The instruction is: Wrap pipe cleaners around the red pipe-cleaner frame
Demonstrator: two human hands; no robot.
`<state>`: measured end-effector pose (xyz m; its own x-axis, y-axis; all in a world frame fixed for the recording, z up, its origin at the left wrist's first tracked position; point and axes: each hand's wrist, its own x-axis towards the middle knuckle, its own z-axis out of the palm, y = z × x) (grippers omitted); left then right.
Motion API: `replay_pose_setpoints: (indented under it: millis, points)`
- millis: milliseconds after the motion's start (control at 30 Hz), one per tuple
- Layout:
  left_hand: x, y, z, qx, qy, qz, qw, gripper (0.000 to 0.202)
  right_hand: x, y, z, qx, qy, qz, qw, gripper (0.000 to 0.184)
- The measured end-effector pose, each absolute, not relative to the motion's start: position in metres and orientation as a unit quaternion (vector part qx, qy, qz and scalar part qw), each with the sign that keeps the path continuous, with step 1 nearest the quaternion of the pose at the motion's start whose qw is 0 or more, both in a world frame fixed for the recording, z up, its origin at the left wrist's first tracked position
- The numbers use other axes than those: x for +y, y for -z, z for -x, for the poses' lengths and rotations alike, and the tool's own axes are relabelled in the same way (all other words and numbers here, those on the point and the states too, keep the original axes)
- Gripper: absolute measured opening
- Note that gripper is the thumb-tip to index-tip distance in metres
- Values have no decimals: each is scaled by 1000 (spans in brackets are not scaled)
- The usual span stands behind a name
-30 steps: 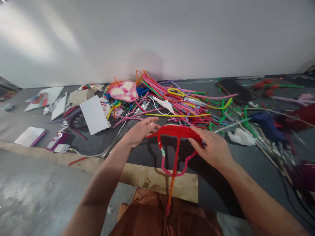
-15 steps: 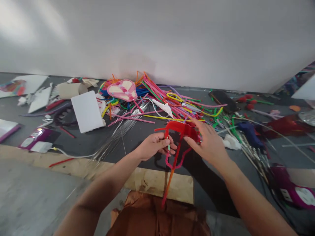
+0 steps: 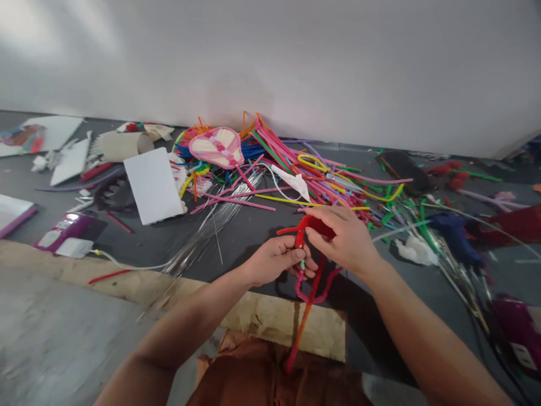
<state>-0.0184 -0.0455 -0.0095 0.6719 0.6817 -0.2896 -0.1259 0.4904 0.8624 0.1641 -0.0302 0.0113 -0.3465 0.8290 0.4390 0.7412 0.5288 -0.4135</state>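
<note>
Both my hands hold a pipe-cleaner figure [image 3: 310, 285] above a dark mat [image 3: 249, 225]. It has a red top, a pink loop below and a long red-orange stem hanging down toward my lap. My left hand [image 3: 276, 259] pinches the left side of the red top between thumb and fingers. My right hand [image 3: 342, 239] is closed over the red top from the right. The two hands almost touch. A small pale green bit shows on the figure by my left thumb.
A big heap of coloured pipe cleaners [image 3: 304, 175] lies behind my hands, with a pink fan shape [image 3: 215, 148] on it. A white card [image 3: 153, 185], silver wires [image 3: 211, 225], a purple packet [image 3: 70, 228], a black phone [image 3: 401, 166] and a blue glue gun [image 3: 454, 234] surround it.
My hands have come together from the ends of the red top to its middle, folding it narrower. The left hand has gone from a loose touch to a pinch.
</note>
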Motion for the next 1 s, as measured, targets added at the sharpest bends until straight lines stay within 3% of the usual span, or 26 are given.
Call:
replay_pose_setpoints:
  millis: [300, 433, 533, 767, 1000]
  points:
    - [-44, 9, 18, 343, -250, -467, 776, 31, -27, -6, -165, -818, -67, 471, 325, 26]
    - [-41, 12, 19, 343, -338, -456, 748, 30, -29, -5, -162, -820, -39, 476, 315, 29]
    - [-39, 16, 20, 397, -418, -444, 686, 32, -32, -5, -158, -821, -18, 481, 308, 29]
    - [-40, 19, 22, 446, -497, -511, 541, 12, -36, -3, -152, -822, -11, 481, 304, 27]
    - [-42, 14, 25, 448, -502, -647, 359, 4, -35, 0, -152, -839, -9, 439, 322, 26]
